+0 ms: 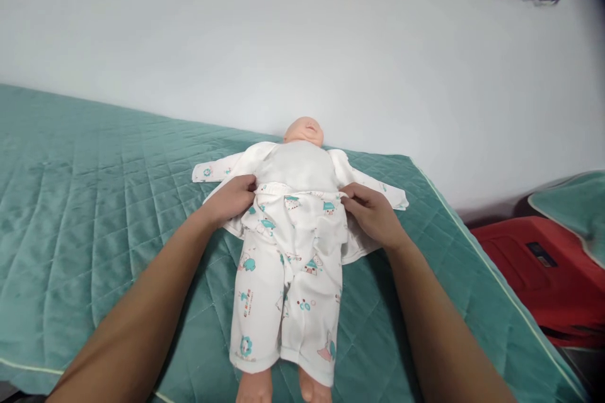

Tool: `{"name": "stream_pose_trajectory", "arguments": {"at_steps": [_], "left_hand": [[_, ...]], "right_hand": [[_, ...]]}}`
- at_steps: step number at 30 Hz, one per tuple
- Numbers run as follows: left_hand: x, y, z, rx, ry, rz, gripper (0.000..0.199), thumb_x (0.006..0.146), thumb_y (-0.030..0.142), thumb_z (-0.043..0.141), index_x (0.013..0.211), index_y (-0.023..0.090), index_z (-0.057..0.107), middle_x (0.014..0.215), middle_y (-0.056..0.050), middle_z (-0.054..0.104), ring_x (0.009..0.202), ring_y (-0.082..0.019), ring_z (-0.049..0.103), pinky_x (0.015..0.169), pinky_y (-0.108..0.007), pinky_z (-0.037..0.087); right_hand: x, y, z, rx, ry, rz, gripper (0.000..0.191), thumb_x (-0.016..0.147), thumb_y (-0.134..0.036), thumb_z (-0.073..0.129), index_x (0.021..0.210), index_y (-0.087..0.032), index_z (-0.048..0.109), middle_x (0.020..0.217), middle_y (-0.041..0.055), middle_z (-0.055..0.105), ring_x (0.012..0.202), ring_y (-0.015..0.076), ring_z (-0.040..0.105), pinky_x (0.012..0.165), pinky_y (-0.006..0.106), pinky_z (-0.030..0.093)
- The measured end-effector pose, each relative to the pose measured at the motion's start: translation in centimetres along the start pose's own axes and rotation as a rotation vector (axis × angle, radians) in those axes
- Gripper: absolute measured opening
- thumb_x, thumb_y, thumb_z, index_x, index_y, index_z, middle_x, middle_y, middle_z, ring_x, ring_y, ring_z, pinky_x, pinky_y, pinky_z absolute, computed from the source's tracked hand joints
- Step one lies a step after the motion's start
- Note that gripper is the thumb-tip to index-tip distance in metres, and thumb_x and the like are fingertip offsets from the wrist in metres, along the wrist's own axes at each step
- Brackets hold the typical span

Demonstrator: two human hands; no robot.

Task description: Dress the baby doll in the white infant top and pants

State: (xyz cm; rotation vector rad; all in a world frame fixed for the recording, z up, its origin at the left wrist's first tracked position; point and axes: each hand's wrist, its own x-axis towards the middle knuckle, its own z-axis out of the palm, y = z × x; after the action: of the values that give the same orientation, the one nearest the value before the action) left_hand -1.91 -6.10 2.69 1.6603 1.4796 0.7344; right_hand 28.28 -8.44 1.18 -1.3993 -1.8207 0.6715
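A baby doll [305, 131] lies on its back with its head toward the wall and its feet toward me. White printed trousers [288, 252] cover its legs up to the waist. Under and beside its torso spreads an open white printed jacket [217, 168], its sleeves out to both sides. A plain pale cloth body [299, 165] shows between the jacket's sides. My left hand [236, 197] pinches the waistband at its left end. At the right end, my right hand [369, 209] has the waistband between thumb and fingers.
The doll rests on a green quilted cover [118, 201]. A white wall [302, 44] stands behind it. Beyond the cover's right edge are a red plastic object [534, 264] and another piece of green quilted cloth [574, 208].
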Motion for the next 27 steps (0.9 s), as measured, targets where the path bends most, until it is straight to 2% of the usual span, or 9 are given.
{"name": "stream_pose_trajectory", "arguments": {"at_steps": [3,5,9,11,13,16,20,24,27], "left_hand": [[0.2,-0.1,0.1,-0.009,-0.045,0.021,0.013,0.060,0.023,0.054,0.072,0.020,0.056,0.067,-0.002,0.065,0.074,-0.024,0.062,0.063,-0.031,0.048],[0.3,-0.3,0.2,-0.015,-0.039,0.029,0.013,0.060,0.021,0.052,0.073,0.021,0.054,0.069,-0.001,0.066,0.071,-0.023,0.062,0.061,-0.030,0.047],[0.9,-0.8,0.6,0.092,-0.022,0.079,0.012,0.063,0.022,0.052,0.075,0.020,0.056,0.081,-0.006,0.071,0.078,-0.024,0.064,0.066,-0.031,0.048],[1.2,-0.9,0.9,0.216,0.010,0.086,0.011,0.066,0.025,0.053,0.073,0.019,0.058,0.088,-0.010,0.073,0.083,-0.027,0.065,0.071,-0.033,0.048],[1.3,-0.8,1.1,0.272,0.025,0.082,0.013,0.068,0.026,0.054,0.074,0.018,0.061,0.091,-0.013,0.074,0.088,-0.029,0.065,0.077,-0.035,0.049],[1.0,-0.3,1.2,0.152,-0.038,0.145,0.022,0.068,0.027,0.058,0.083,0.016,0.068,0.095,-0.013,0.075,0.097,-0.031,0.065,0.085,-0.036,0.050],[-0.2,0.7,1.4,-0.150,-0.096,0.219,0.030,0.071,0.032,0.059,0.092,0.015,0.073,0.101,-0.009,0.076,0.102,-0.031,0.065,0.090,-0.038,0.051],[-0.8,1.4,1.4,-0.386,-0.102,0.150,0.032,0.069,0.038,0.066,0.087,0.013,0.074,0.084,-0.009,0.076,0.092,-0.032,0.068,0.085,-0.042,0.054],[-0.4,1.2,1.4,-0.455,-0.104,0.062,0.034,0.067,0.042,0.069,0.084,0.013,0.073,0.071,-0.009,0.073,0.082,-0.031,0.069,0.076,-0.042,0.056]], "right_hand": [[0.4,0.3,0.7,-0.152,0.189,0.176,0.027,0.086,-0.039,0.055,0.065,-0.022,0.052,0.061,-0.0015,0.053,0.064,0.0166,0.048,0.063,0.031,0.036],[0.8,0.5,1.0,-0.260,0.228,0.213,0.023,0.082,-0.035,0.056,0.063,-0.022,0.051,0.060,-0.0004,0.055,0.063,0.0174,0.047,0.063,0.032,0.036],[1.2,0.3,1.4,-0.302,0.123,0.189,0.001,0.072,-0.022,0.057,0.072,-0.023,0.058,0.069,0.0016,0.064,0.066,0.0193,0.053,0.063,0.032,0.038],[1.3,0.0,1.4,-0.295,0.065,0.171,0.013,0.068,-0.016,0.055,0.077,-0.023,0.061,0.074,0.0022,0.067,0.070,0.0197,0.055,0.064,0.031,0.038],[1.4,-0.4,1.3,-0.318,0.028,0.156,0.015,0.066,-0.013,0.053,0.075,-0.023,0.059,0.074,0.0026,0.066,0.069,0.0191,0.053,0.063,0.030,0.037],[1.4,-1.0,1.3,-0.332,0.003,0.134,0.007,0.068,-0.016,0.055,0.070,-0.023,0.053,0.071,0.0022,0.063,0.067,0.0184,0.050,0.061,0.031,0.035],[1.3,-1.0,1.3,-0.115,-0.008,0.155,0.014,0.068,-0.021,0.060,0.082,-0.022,0.060,0.082,0.0016,0.067,0.078,0.0213,0.057,0.066,0.031,0.041],[1.2,-0.7,1.7,0.260,0.029,0.162,0.020,0.071,-0.024,0.062,0.091,-0.022,0.064,0.092,0.0021,0.071,0.086,0.0223,0.062,0.073,0.033,0.048],[1.3,-0.6,2.0,0.492,0.024,0.205,0.015,0.072,-0.028,0.066,0.085,-0.023,0.063,0.084,0.0003,0.070,0.076,0.0196,0.062,0.068,0.032,0.049]]}}
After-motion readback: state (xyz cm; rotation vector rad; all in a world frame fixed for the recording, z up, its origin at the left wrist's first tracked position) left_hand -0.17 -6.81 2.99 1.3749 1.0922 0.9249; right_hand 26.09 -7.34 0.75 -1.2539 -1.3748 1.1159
